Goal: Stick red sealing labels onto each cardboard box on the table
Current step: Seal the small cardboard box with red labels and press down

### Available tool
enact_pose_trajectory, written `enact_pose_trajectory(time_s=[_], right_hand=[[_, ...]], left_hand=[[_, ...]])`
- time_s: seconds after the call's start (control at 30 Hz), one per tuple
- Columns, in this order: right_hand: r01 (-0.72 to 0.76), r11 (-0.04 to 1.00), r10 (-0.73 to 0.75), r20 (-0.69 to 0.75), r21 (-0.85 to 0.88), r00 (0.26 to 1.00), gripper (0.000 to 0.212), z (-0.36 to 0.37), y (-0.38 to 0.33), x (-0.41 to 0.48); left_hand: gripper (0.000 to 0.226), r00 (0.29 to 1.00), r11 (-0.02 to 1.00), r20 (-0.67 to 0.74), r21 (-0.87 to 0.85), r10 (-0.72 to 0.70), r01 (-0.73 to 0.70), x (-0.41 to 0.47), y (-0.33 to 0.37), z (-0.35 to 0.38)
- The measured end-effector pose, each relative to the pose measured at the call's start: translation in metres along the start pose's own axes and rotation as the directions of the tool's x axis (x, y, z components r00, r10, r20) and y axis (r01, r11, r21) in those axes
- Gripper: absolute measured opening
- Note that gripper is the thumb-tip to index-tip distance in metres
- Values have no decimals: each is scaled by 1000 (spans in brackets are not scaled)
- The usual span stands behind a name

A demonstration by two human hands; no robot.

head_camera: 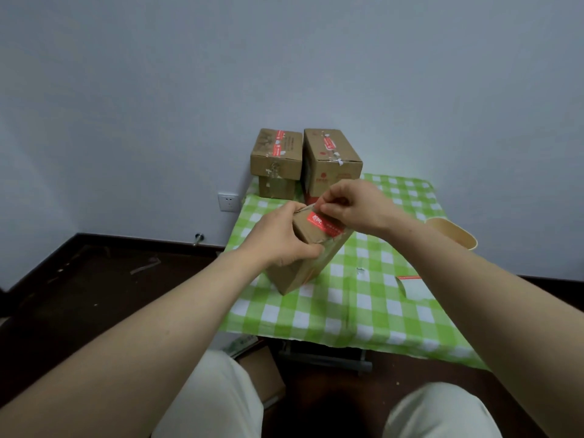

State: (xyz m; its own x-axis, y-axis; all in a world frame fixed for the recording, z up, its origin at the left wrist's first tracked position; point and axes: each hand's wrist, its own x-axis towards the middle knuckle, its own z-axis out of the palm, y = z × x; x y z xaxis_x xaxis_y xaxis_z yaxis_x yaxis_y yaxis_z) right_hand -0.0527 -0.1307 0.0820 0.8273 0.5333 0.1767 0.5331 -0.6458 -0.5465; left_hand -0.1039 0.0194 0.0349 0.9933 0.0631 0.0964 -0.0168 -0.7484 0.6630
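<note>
A small cardboard box [303, 273] stands tilted on the green checked table [363, 308], near its left side. My left hand [284, 235] grips the box from the left, fingers curled over its top edge. A red sealing label [322, 224] lies across the box top. My right hand [350, 203] pinches the label's far end at the top of the box. At the table's back stand two stacked boxes [276, 159] and a taller box [331, 159], each with a red label on top.
A tan paper cup [455, 235] lies at the table's right edge. A white backing sheet with a red strip [414, 287] lies on the cloth at right. A wall socket [229, 202] is left of the table. My knees are below the table's front edge.
</note>
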Motion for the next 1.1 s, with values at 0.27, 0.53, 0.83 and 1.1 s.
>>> enact_pose_trajectory(time_s=[0.27,0.53,0.83,1.1], right_hand=[[91,986,-85,49,-138,995,17,2,-5,10],[94,983,-77,108,-161,991,17,2,-5,15],[101,979,-72,166,-176,983,19,-1,-5,13],[92,983,-73,124,-158,990,14,1,-2,13]], left_hand=[[68,1000,1000,11,2,15,-15,4,-3,-1],[64,1000,1000,19,-9,19,-19,4,-5,-1],[64,999,999,18,-17,27,-27,3,-5,-2],[63,999,999,27,-21,31,-31,3,-3,-3]])
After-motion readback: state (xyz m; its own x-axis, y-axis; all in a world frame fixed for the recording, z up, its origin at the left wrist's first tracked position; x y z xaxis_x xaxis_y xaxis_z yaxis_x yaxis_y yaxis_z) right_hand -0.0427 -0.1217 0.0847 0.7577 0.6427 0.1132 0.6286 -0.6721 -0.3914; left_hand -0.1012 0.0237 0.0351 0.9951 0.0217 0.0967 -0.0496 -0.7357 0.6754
